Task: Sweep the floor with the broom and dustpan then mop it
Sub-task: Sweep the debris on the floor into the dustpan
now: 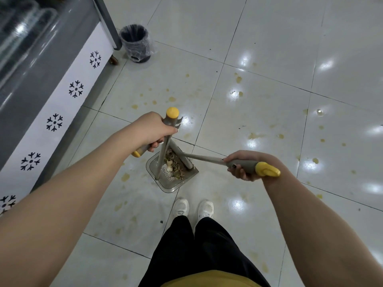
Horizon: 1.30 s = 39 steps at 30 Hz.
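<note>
My left hand [152, 131] grips the grey handle with a yellow cap at the top of the dustpan pole [163, 154]. The grey dustpan [163, 184] stands on the tiles just ahead of my white shoes and holds a heap of scraps and dirt [174, 165]. My right hand [241, 165] grips the grey, yellow-tipped broom handle [207, 158]. The broom's head [182, 155] lies at the open side of the dustpan, against the scraps.
Yellow spill spots [238, 79] are scattered over the glossy white tiles. A black bin lined with clear plastic [135, 43] stands ahead on the left, beside a chest freezer with snowflake marks [56, 112]. My shoes [194, 208] stand behind the dustpan.
</note>
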Tool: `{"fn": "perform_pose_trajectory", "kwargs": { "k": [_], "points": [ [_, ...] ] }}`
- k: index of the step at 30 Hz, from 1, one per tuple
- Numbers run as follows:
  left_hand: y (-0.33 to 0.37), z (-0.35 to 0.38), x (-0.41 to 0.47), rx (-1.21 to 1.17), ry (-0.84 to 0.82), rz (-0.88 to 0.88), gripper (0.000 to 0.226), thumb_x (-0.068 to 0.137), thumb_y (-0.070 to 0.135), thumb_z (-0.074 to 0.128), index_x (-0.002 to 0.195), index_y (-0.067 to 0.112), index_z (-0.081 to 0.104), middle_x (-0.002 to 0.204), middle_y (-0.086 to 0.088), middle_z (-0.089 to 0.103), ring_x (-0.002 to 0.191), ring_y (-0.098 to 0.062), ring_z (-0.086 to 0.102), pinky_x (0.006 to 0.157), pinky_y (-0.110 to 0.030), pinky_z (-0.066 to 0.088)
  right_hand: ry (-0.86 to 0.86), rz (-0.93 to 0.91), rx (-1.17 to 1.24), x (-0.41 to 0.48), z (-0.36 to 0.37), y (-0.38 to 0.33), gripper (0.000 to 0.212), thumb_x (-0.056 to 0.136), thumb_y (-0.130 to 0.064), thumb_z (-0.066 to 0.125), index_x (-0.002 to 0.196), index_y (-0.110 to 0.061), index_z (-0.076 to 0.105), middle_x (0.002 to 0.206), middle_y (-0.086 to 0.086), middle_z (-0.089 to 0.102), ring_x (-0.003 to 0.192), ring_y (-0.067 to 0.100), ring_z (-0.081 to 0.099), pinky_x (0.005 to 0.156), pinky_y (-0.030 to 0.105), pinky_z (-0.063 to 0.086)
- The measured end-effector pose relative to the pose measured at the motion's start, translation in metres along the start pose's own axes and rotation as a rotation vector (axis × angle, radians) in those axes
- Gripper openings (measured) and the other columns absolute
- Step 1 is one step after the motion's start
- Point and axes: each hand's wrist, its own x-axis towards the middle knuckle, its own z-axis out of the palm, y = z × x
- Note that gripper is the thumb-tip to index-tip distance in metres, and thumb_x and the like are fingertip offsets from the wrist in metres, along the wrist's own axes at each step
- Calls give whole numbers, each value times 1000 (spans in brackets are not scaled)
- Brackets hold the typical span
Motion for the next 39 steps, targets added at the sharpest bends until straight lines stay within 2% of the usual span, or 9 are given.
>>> {"fn": "perform_pose_trajectory", "kwargs": {
  "k": [3,6,9,16,20,27,30,35,39],
  "points": [
    [1,1,2,-5,-4,0,24,87,25,61,72,9,50,34,5,37,24,-10,31,32,-17,33,69,-14,-38,-9,-12,-3,32,89,-37,55,72,-10,50,42,-6,45,29,4,45,31,10,34],
    [0,0,2,-11,-7,-8,25,88,25,61,71,10,49,38,2,37,26,-11,31,33,-17,33,115,-39,-65,-8,-12,-5,33,89,-37,55,71,-11,48,41,-5,46,29,5,44,31,10,35],
    [-3,-1,1,-6,-8,-13,26,88,25,60,70,11,48,41,0,36,25,-11,30,32,-16,32,135,-106,9,9,-2,-3,28,95,-29,50,76,-9,43,39,-1,48,25,6,44,30,10,34],
    [-9,-6,1,-12,0,-14,20,89,25,60,77,10,53,42,1,36,27,-11,30,34,-17,31,41,-66,47,49,38,25,24,96,-24,50,78,-9,42,58,1,44,30,8,43,34,14,38],
    [-5,-6,2,-6,-3,0,20,88,25,60,77,10,53,40,2,37,27,-10,31,33,-18,32,-59,19,29,27,26,19,32,93,-30,50,68,-11,44,41,-3,46,28,6,44,29,11,36],
    [-2,0,6,-3,-6,2,27,86,25,60,68,10,48,36,2,37,26,-12,31,34,-18,32,43,20,-51,-11,-17,2,34,89,-36,54,67,-11,48,42,-5,44,29,5,44,30,11,36],
    [1,1,7,-5,-12,6,27,87,25,60,68,11,47,32,5,37,25,-11,31,33,-18,33,75,-4,-96,-2,-4,-2,34,91,-36,51,68,-12,46,40,-5,46,29,5,45,31,10,35],
    [3,1,8,-27,-18,-4,25,87,24,60,70,11,48,31,7,36,25,-10,30,32,-16,32,111,-103,-3,29,26,-4,24,96,-24,48,79,-8,42,43,1,48,28,8,46,33,11,37],
    [0,0,8,-30,-3,-10,29,87,25,61,66,11,47,33,5,36,25,-10,30,32,-17,32,39,-55,-14,38,41,2,27,95,-27,49,75,-9,44,42,0,49,30,8,47,34,12,39]
  ]
}}
